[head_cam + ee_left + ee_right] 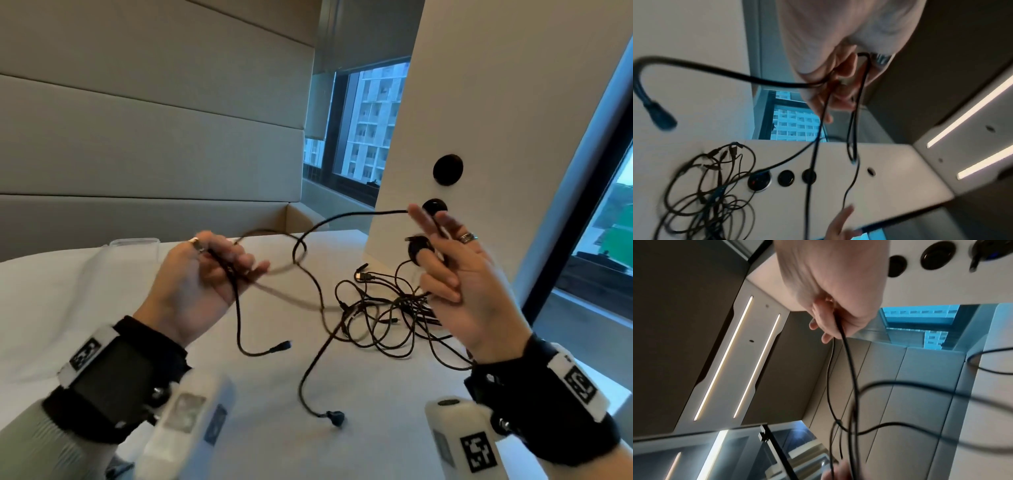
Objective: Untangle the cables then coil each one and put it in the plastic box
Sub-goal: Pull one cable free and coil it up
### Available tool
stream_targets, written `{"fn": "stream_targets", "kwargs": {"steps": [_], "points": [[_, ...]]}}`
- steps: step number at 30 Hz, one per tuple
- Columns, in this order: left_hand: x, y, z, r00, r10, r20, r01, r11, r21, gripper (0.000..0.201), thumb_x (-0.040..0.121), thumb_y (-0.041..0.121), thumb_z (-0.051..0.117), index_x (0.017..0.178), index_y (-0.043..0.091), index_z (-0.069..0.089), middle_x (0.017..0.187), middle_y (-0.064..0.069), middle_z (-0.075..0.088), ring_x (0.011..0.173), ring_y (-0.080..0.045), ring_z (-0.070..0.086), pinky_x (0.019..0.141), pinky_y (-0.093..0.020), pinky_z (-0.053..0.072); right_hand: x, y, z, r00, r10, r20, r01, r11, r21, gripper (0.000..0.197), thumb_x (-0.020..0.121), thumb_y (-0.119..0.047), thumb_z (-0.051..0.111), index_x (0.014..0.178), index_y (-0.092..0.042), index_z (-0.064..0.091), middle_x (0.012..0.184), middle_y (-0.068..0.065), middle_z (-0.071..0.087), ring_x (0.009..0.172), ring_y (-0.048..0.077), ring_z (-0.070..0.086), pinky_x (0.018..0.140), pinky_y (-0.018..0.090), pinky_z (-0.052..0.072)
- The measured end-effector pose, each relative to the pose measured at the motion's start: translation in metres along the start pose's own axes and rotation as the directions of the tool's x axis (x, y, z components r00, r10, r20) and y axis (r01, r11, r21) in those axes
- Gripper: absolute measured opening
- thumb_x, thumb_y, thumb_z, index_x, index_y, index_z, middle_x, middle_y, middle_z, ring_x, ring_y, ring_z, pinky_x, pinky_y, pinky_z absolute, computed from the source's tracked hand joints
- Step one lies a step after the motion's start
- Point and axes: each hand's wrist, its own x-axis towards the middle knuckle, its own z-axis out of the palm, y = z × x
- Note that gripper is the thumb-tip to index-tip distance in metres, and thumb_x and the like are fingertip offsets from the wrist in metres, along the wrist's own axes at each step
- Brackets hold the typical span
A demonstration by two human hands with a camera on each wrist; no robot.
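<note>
My left hand is held palm up above the white table, its fingers curled round loops of a black cable. One plug end hangs below that hand. The cable arcs right to my right hand, which pinches it between two mostly straight fingers. The other plug end lies on the table near me. A tangle of black cables lies on the table under my right hand. The clear plastic box stands behind my left hand.
A white upright panel with round black grommets stands at the table's far right. Padded wall panels run behind the table, and windows lie to the right. The table's right edge is close to my right wrist.
</note>
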Motion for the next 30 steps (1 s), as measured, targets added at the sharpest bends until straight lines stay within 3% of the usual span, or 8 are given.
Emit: {"fn": "stream_targets", "kwargs": {"steps": [2, 4, 8, 12, 15, 24, 27, 30], "points": [[0.003, 0.009, -0.007, 0.998, 0.013, -0.058, -0.016, 0.999, -0.05, 0.031, 0.031, 0.007, 0.069, 0.048, 0.014, 0.044, 0.051, -0.001, 0.044, 0.04, -0.013, 0.04, 0.055, -0.024, 0.053, -0.001, -0.005, -0.009, 0.998, -0.051, -0.041, 0.05, 0.998, -0.024, 0.03, 0.095, -0.001, 0.031, 0.097, -0.017, 0.057, 0.122, 0.003, 0.062, 0.036, 0.002, 0.029, 0.028, 0.011, 0.024], [0.005, 0.012, -0.01, 0.994, 0.019, -0.106, -0.021, 1.0, -0.021, 0.025, 0.037, 0.007, 0.065, 0.05, 0.014, 0.045, 0.053, 0.0, 0.044, 0.039, -0.011, 0.034, 0.05, -0.02, 0.048, -0.003, -0.007, -0.015, 0.993, -0.097, -0.072, 0.091, 0.992, -0.087, 0.032, 0.095, -0.002, 0.033, 0.108, -0.016, 0.057, 0.117, -0.001, 0.062, 0.043, 0.002, 0.035, 0.03, 0.011, 0.026], [0.009, 0.013, -0.014, 0.987, -0.002, -0.159, -0.005, 0.999, -0.044, 0.025, 0.053, 0.01, 0.063, 0.054, 0.017, 0.039, 0.053, 0.005, 0.033, 0.04, -0.009, 0.029, 0.044, -0.018, 0.04, -0.003, -0.017, -0.023, 0.949, -0.256, -0.182, 0.221, 0.956, -0.191, 0.033, 0.097, -0.004, 0.036, 0.118, -0.022, 0.054, 0.085, -0.015, 0.064, 0.067, 0.004, 0.056, 0.036, 0.011, 0.032], [0.018, 0.013, -0.026, 0.965, 0.041, -0.258, -0.03, 0.998, 0.047, 0.027, 0.082, 0.006, 0.05, 0.063, 0.019, 0.035, 0.052, 0.006, 0.032, 0.046, -0.009, 0.027, 0.048, -0.017, 0.045, -0.003, -0.027, -0.03, 0.875, -0.402, -0.269, 0.334, 0.904, -0.265, 0.04, 0.097, -0.004, 0.039, 0.132, -0.021, 0.044, 0.095, -0.014, 0.058, 0.094, 0.011, 0.063, 0.041, 0.012, 0.035], [0.021, 0.009, -0.03, 0.949, 0.071, -0.306, -0.036, 0.992, 0.118, 0.03, 0.086, 0.005, 0.053, 0.063, 0.019, 0.04, 0.045, 0.008, 0.034, 0.049, -0.008, 0.029, 0.054, -0.017, 0.049, -0.001, -0.031, -0.036, 0.837, -0.457, -0.301, 0.372, 0.879, -0.299, 0.046, 0.096, -0.006, 0.04, 0.139, -0.021, 0.037, 0.105, -0.008, 0.049, 0.102, 0.015, 0.062, 0.039, 0.013, 0.033], [0.019, 0.01, -0.024, 0.937, 0.085, -0.34, -0.075, 0.996, 0.044, 0.012, 0.092, 0.011, 0.052, 0.083, 0.018, 0.054, 0.041, 0.01, 0.031, 0.031, -0.005, 0.028, 0.043, -0.011, 0.039, 0.004, -0.029, -0.052, 0.669, -0.601, -0.436, 0.449, 0.795, -0.407, 0.053, 0.089, -0.011, 0.052, 0.14, -0.018, 0.036, 0.147, 0.009, 0.034, 0.106, 0.003, 0.063, 0.051, 0.015, 0.04], [0.02, 0.013, -0.026, 0.936, 0.105, -0.337, -0.104, 0.994, 0.021, 0.017, 0.093, 0.009, 0.048, 0.08, 0.018, 0.054, 0.042, 0.009, 0.033, 0.032, -0.005, 0.026, 0.036, -0.013, 0.029, 0.011, -0.033, -0.065, 0.613, -0.615, -0.496, 0.472, 0.789, -0.393, 0.051, 0.087, -0.015, 0.057, 0.135, -0.019, 0.041, 0.14, 0.003, 0.043, 0.098, -0.002, 0.062, 0.054, 0.017, 0.043], [0.022, 0.016, -0.03, 0.931, 0.12, -0.343, -0.131, 0.991, -0.01, 0.016, 0.093, 0.01, 0.048, 0.08, 0.019, 0.053, 0.045, 0.008, 0.036, 0.033, -0.005, 0.026, 0.036, -0.013, 0.027, 0.016, -0.041, -0.083, 0.566, -0.623, -0.54, 0.497, 0.78, -0.38, 0.069, 0.078, -0.024, 0.064, 0.14, -0.012, 0.037, 0.112, -0.004, 0.051, 0.089, 0.0, 0.058, 0.051, 0.016, 0.044]]}}
